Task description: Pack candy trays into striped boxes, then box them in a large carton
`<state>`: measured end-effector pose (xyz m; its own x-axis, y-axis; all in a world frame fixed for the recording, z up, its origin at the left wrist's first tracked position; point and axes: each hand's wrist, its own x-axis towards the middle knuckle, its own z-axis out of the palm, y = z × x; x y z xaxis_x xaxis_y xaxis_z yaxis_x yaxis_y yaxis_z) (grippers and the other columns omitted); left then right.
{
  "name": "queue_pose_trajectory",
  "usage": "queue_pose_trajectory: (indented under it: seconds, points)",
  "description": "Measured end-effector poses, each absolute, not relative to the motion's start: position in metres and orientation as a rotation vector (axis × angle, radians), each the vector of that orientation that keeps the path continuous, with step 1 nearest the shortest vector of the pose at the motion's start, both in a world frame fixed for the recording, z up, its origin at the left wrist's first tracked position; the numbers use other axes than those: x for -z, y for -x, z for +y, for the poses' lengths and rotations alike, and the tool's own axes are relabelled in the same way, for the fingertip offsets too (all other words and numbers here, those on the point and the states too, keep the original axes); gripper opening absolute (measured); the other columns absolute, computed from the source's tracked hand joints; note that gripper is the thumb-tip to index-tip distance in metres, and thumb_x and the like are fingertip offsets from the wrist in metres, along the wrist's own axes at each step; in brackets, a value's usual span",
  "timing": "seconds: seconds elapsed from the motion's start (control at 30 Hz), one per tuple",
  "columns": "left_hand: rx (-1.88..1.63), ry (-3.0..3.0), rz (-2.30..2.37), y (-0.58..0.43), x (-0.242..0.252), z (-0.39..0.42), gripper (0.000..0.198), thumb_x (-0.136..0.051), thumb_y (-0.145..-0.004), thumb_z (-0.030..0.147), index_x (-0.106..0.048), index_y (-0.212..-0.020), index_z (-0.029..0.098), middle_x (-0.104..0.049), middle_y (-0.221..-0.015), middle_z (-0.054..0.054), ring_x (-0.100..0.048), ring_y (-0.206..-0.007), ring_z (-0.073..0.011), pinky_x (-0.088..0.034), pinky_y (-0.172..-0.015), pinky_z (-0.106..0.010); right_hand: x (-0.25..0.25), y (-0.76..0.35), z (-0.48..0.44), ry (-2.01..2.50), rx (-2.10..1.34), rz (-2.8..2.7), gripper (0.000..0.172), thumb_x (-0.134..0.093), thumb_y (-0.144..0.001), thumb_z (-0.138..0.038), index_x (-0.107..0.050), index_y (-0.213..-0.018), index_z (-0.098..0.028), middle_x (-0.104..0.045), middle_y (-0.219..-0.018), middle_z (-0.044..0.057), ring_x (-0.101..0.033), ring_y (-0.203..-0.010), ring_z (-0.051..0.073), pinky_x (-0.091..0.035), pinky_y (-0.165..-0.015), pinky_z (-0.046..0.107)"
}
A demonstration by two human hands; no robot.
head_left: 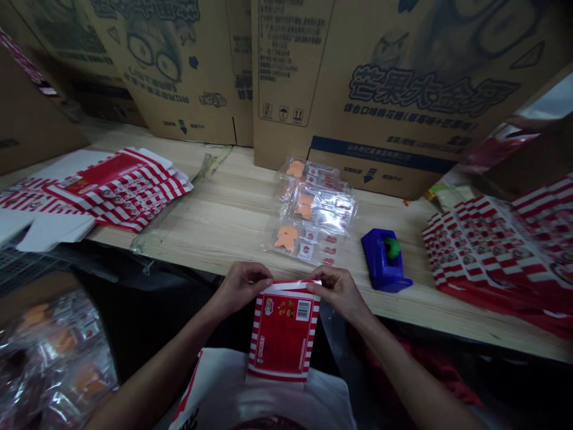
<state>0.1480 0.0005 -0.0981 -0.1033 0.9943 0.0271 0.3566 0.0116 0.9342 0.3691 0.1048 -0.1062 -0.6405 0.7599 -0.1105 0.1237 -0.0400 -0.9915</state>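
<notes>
A red and white striped paper box (285, 334) with a barcode is held upright between my two hands, just off the table's front edge. The fingers of my left hand (244, 285) pinch its upper left corner. At the upper right corner, my right hand (338, 289) grips the same box by thumb and fingers. Beyond it on the table lie several clear plastic packets (304, 206) holding orange shapes and small sachets. To their right stands a blue tape dispenser (380, 263) with a green core.
Large cardboard cartons (286, 137) line the back of the wooden table (224, 203). Flat striped boxes (129, 185) are stacked at the left, and upright striped boxes (483, 251) stand at the right. More plastic packets (62, 352) fill a container at lower left.
</notes>
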Motion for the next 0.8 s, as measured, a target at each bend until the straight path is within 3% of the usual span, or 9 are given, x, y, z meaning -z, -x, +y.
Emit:
queue_pose_trajectory:
  seconds: [0.13, 0.27, 0.5, 0.7, 0.8]
  points:
    - [-1.046, -1.721, 1.567, -0.151, 0.1, 0.0, 0.016, -0.059, -0.086, 0.025, -0.072, -0.084, 0.017, -0.073, -0.079, -0.005, -0.066, -0.072, -0.0162, -0.048, -0.066, -0.024, 0.11, -0.374, 0.105, 0.938, -1.666, -1.769, 0.025, -0.079, -0.066, -0.039, -0.063, -0.067, -0.018, -0.062, -0.061, -0.001, -0.056, -0.054, 0.013, -0.043, -0.05, 0.024]
    - [-1.07, -1.811, 1.547, -0.154, 0.104, -0.004, 0.017, -0.061, -0.087, 0.028, -0.072, -0.092, 0.017, -0.074, -0.089, -0.008, -0.068, -0.082, -0.0186, -0.051, -0.076, -0.027, 0.117, -0.382, 0.106, 0.908, -1.601, -1.849, 0.025, -0.07, -0.076, -0.04, -0.064, -0.068, -0.018, -0.063, -0.062, 0.0, -0.056, -0.056, 0.014, -0.043, -0.052, 0.024]
    - [-1.104, -1.671, 1.623, -0.155, 0.097, -0.003, 0.016, -0.061, -0.084, 0.025, -0.072, -0.09, 0.015, -0.074, -0.083, -0.007, -0.067, -0.075, -0.0169, -0.05, -0.068, -0.025, 0.113, -0.386, 0.11, 0.722, -1.297, -2.109, 0.016, -0.059, -0.087, -0.03, -0.07, -0.085, -0.019, -0.069, -0.074, 0.002, -0.061, -0.066, 0.015, -0.046, -0.06, 0.024]
    - [-1.025, -1.53, 1.665, -0.157, 0.089, 0.004, 0.015, -0.059, -0.08, 0.021, -0.069, -0.073, 0.012, -0.066, -0.062, -0.002, -0.057, -0.057, -0.0114, -0.041, -0.053, -0.019, 0.112, -0.382, 0.11, 0.77, -1.324, -2.109, 0.013, -0.062, -0.084, -0.03, -0.066, -0.08, -0.019, -0.065, -0.065, -0.001, -0.056, -0.057, 0.012, -0.041, -0.053, 0.022]
    - [-0.994, -1.512, 1.593, -0.157, 0.09, 0.01, 0.014, -0.06, -0.078, 0.021, -0.067, -0.069, 0.012, -0.066, -0.063, -0.002, -0.057, -0.059, -0.0118, -0.041, -0.054, -0.019, 0.113, -0.379, 0.108, 0.835, -1.423, -2.025, 0.016, -0.065, -0.081, -0.032, -0.063, -0.072, -0.019, -0.065, -0.065, 0.0, -0.058, -0.059, 0.013, -0.043, -0.054, 0.022]
